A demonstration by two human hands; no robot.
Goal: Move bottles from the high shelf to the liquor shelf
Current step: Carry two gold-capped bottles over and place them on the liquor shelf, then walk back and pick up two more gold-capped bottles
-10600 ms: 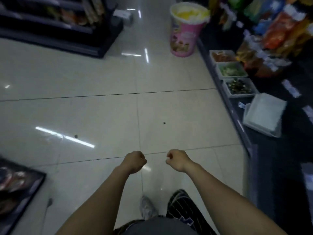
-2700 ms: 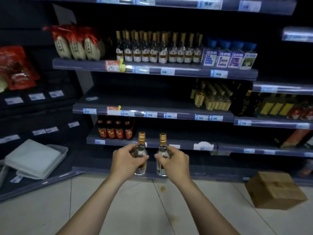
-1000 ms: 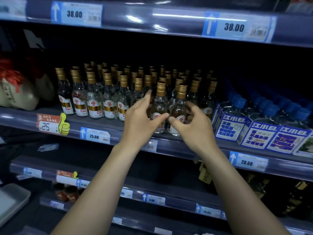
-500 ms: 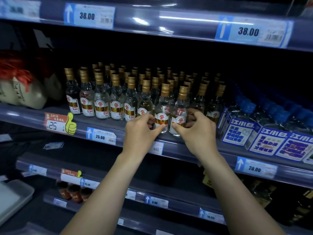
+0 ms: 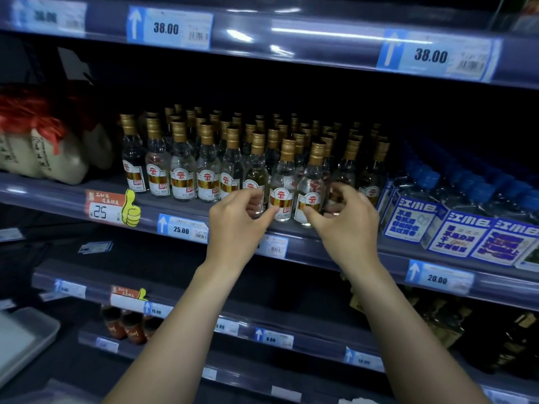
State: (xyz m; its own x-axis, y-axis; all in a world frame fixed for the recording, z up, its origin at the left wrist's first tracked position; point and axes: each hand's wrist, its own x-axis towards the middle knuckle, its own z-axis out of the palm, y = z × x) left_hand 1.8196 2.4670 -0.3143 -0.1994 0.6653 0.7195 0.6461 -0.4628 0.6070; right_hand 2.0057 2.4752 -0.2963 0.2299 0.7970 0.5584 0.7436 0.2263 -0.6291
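Directly ahead, two upright bottles, one (image 5: 281, 199) before the left hand (image 5: 237, 228), one (image 5: 309, 199) before the right hand (image 5: 348, 228), stand at the liquor shelf (image 5: 58, 196) front edge; both hands look loosely curled, thumbs touching glass, gripping nothing; each equally near.

Your left hand (image 5: 236, 225) covers the base of one bottle (image 5: 256, 170); your right hand (image 5: 347, 225) hides another's. Grip or mere touch: unclear. Top-left price tag (image 5: 48, 16) blurred, unreadable. Tray (image 5: 29, 333) cut by left edge.
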